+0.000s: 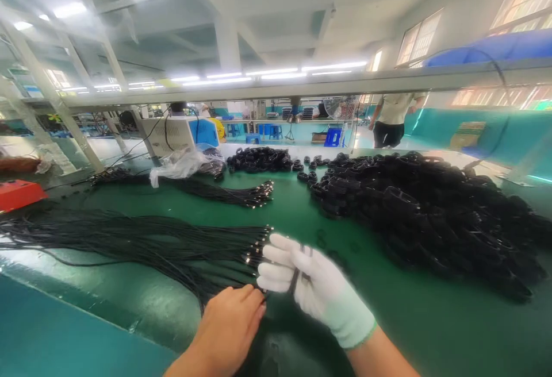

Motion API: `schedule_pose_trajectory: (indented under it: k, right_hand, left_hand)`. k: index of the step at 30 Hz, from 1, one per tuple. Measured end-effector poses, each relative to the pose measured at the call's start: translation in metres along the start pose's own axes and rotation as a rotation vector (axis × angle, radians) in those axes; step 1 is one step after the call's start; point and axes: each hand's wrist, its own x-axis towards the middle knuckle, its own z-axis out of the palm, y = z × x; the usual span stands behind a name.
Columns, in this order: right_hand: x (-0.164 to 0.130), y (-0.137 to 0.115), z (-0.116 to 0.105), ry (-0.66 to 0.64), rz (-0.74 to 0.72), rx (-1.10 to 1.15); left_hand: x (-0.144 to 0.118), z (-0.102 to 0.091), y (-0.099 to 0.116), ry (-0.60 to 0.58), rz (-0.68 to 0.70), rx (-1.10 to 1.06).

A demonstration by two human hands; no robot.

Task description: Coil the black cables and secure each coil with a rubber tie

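My left hand (233,322) is bare and closed around the end of a black cable. Its fingertips are close to my right hand (297,273), which wears a white knitted glove. Between the gloved thumb and fingers is a thin black loop-like piece (295,280); its exact kind is not clear. A long bundle of black cables (142,242) with shiny metal ends lies to the left, with its tips beside the gloved fingers. Farther back rests a second bundle of black cables (215,191), metal ends pointing right.
A large heap of black coiled rings (431,210) covers the right of the green table (293,210). Behind are a smaller black heap (259,160), a clear plastic bag (181,164) and a blue-and-white machine (185,134). A red box (19,194) sits left. A person (391,118) stands beyond.
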Motion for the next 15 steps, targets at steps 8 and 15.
schedule_pose_trajectory:
  k: [8, 15]
  right_hand:
    - [-0.007, 0.029, -0.011, -0.119, 0.326, -0.103]
    - [-0.006, 0.031, 0.001, -0.131, 0.310, 0.136]
  left_hand:
    - [0.036, -0.050, -0.004, 0.023, 0.155, -0.228]
    - [0.047, -0.017, -0.029, -0.130, -0.089, -0.780]
